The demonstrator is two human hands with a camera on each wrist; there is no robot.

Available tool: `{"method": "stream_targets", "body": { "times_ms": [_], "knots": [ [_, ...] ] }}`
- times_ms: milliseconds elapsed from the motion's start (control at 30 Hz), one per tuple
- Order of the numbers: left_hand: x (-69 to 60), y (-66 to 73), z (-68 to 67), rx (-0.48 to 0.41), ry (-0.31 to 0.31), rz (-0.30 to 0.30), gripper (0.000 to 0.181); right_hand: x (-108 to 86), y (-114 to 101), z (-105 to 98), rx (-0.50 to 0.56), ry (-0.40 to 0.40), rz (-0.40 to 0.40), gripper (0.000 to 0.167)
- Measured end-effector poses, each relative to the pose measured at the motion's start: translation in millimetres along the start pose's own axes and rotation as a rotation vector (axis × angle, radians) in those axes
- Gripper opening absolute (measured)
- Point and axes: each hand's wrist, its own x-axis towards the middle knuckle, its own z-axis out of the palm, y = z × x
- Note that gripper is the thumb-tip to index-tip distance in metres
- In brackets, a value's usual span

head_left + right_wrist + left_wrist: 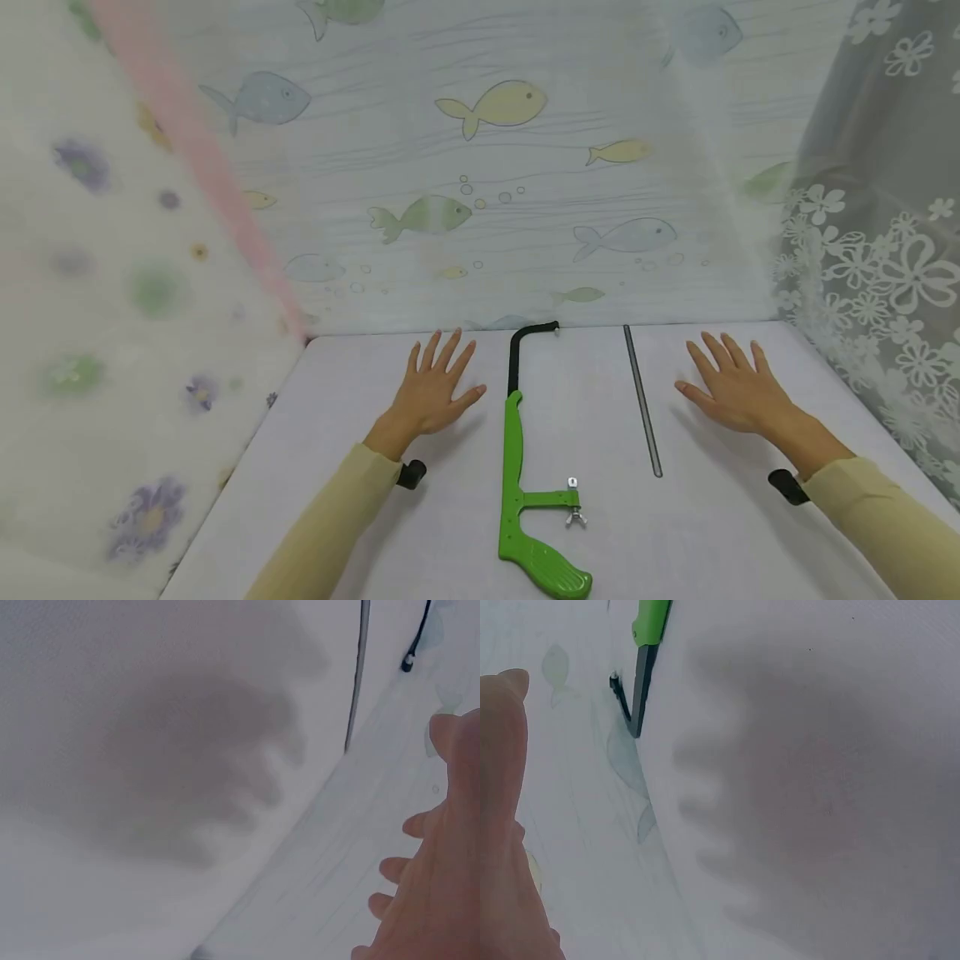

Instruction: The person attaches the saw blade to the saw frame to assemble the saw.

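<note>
In the head view, a green and black saw frame (512, 467) lies on the white table (705, 533), at the centre and lower centre. Its long axis runs nearly up and down the frame; the black end points to the top and hooks right, while the green grip slants to the lower right, reaching the bottom edge. A thin grey blade (642, 402) lies apart, right of centre, its upper end leaning slightly left. The person's left hand (429, 398) is left of the saw frame, the right hand (738, 396) right of the blade; both have fingers spread and grasp nothing. The sleeves (322, 525) are cut off by the picture's edges, and partly hide the black wrist pieces (412, 474).

In the left wrist view, the saw frame stands at the upper left, black hook downward, its green part cut off above. The left hand is cropped at the left edge.

In the right wrist view, the blade runs steeply down from the top edge, which cuts it. Only the saw frame's black tip shows, upper right; the right hand is cropped at the right edge.
</note>
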Motion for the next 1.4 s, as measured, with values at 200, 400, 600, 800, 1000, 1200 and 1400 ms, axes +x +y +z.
{"method": "stream_targets", "body": {
  "times_ms": [200, 400, 600, 800, 1000, 1200, 1400],
  "knots": [
    [-0.4, 3.2, -0.5, 0.008, -0.005, 0.018, 0.08, 1.4, 3, 3, 0.007, 0.011, -0.006, 0.082],
    [0.1, 8.7, -6.6, -0.022, -0.009, 0.044, 0.079, 4.0, 1, 8, 0.005, 0.024, -0.025, 0.081],
    [-2.3, 13.9, -6.3, -0.022, 0.023, 0.069, 0.08, 1.8, -6, 6, 0.034, 0.035, -0.022, 0.078],
    [-3.9, 20.8, -3.7, -0.045, 0.037, 0.079, 0.079, -3.4, -11, 7, 0.056, 0.04, -0.027, 0.076],
    [-4.3, 27.6, 0.3, -0.072, 0.031, 0.088, 0.079, -5.7, -10, 10, 0.064, 0.057, -0.038, 0.074],
    [-7.7, 33.6, 2.3, -0.112, 0.002, 0.086, 0.08, -7.2, -14, 12, 0.093, 0.074, -0.063, 0.073],
    [-10.5, 38.4, 4.5, -0.154, -0.027, 0.085, 0.079, -8.4, -19, 14, 0.09, 0.092, -0.089, 0.073]
  ]
}}
